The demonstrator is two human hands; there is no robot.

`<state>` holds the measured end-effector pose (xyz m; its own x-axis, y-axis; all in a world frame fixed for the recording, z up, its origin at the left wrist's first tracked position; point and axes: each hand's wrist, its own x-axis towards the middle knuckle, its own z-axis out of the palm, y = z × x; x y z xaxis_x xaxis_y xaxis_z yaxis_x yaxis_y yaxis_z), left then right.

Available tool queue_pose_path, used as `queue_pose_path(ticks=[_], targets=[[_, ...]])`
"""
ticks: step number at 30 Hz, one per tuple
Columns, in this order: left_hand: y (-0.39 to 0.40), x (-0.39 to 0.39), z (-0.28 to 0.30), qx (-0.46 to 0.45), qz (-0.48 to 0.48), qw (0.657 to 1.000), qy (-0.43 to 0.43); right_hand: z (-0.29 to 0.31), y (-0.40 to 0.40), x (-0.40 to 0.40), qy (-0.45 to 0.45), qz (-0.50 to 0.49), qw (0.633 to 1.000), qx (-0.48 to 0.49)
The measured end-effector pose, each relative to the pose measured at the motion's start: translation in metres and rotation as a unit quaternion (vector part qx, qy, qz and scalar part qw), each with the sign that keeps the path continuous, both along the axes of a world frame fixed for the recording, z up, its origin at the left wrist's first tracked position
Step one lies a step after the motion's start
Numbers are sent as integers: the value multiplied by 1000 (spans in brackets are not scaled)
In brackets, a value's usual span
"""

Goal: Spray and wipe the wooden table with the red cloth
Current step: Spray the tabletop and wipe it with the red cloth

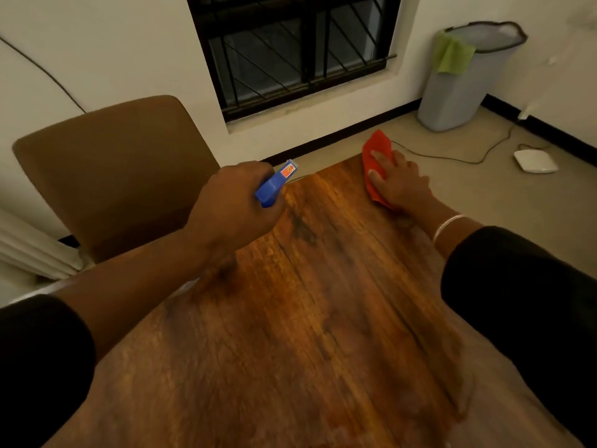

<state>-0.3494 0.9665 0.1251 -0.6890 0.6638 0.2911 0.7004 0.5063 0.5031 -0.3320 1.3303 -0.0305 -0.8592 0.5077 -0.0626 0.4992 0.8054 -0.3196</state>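
Observation:
The wooden table (310,312) fills the lower middle of the head view, its grain running away from me. My left hand (232,205) is closed around a blue spray bottle (274,184) above the table's far left edge, with the nozzle pointing away toward the wall. My right hand (400,182) lies flat on the red cloth (376,156) at the table's far right corner. Part of the cloth sticks out past the table's far edge. The bottle's body is hidden by my hand.
A brown chair (113,169) stands against the table's far left side. A grey bin (465,82) with a green cloth (452,54) stands in the corner. A white device (534,160) and cable (452,158) lie on the floor to the right. A barred window (297,50) is ahead.

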Motion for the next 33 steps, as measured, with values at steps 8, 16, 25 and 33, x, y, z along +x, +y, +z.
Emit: queue_pose_path(ticks=[8, 16, 25, 33], targets=[[0, -1, 4, 39, 10, 999, -28, -3, -68, 134, 4, 35, 999, 36], [4, 3, 5, 85, -4, 994, -70, 20, -56, 55, -36, 42, 998, 36], [2, 22, 2, 65, -8, 995, -74, 3, -33, 63, -15, 50, 997, 48], [-8, 38, 1, 55, -13, 997, -55, -4, -97, 156, -22, -24, 998, 51]])
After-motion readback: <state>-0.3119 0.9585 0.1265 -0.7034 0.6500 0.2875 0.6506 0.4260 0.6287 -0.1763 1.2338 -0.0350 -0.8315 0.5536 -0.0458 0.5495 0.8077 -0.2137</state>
